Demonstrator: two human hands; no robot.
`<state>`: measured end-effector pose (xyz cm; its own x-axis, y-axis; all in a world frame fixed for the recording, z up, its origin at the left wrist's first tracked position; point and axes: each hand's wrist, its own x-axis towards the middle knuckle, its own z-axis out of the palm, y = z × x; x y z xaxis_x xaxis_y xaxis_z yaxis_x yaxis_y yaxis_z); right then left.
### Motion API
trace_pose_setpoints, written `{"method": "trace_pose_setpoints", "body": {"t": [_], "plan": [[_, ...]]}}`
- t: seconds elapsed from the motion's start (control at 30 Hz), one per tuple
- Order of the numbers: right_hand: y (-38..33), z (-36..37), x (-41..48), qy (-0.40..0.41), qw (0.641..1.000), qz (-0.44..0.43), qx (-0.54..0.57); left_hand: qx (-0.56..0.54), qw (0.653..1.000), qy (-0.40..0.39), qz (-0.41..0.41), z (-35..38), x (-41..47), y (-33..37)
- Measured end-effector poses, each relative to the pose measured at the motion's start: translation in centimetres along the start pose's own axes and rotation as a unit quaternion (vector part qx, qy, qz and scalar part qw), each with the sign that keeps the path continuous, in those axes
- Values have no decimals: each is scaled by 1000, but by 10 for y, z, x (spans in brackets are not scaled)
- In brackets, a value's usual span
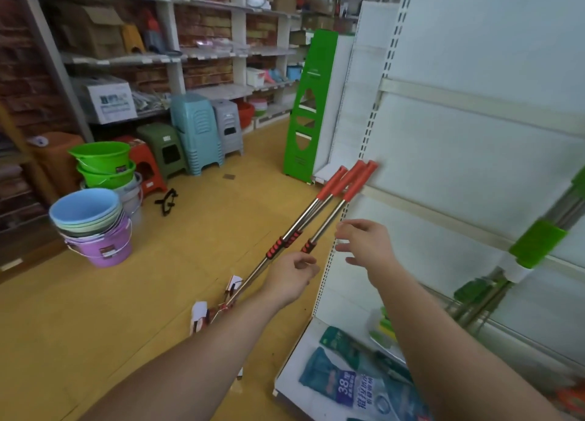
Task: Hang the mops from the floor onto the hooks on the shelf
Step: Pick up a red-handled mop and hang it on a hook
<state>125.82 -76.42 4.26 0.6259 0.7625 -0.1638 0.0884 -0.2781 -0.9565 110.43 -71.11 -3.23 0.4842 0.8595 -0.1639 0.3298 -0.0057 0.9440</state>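
Empty right hand (367, 246) is reaching open-fingered toward mops (303, 220) leaning against shelf (474, 167); left hand (289, 278) is curling, grip unclear.

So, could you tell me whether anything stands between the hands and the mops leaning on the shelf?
Nothing visible does. The left hand overlaps the mops partway down their poles. The right hand, fingers spread, is just beside them, with only air between.

Three steel-shafted mops with red plastic end grips (331, 182) are leaning with their tips against the tall white metal shelf (474, 56). Just left of the shelf's perforated upright, the left hand (289, 278) is curling at the lower shafts, its grip unclear. The right hand (364, 246) is spreading its fingers in front of that upright.
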Motion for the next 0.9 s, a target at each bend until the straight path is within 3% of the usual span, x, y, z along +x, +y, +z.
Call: {"method": "trace_pose_setpoints", "body": {"t": [0.37,0.9], "plan": [[2,106,44,16,998,54,34,9,999,-32,-25,-94,57,-46],[13,133,191,-12,996,85,39,48,995,13,-82,-95,181,-54]]}}
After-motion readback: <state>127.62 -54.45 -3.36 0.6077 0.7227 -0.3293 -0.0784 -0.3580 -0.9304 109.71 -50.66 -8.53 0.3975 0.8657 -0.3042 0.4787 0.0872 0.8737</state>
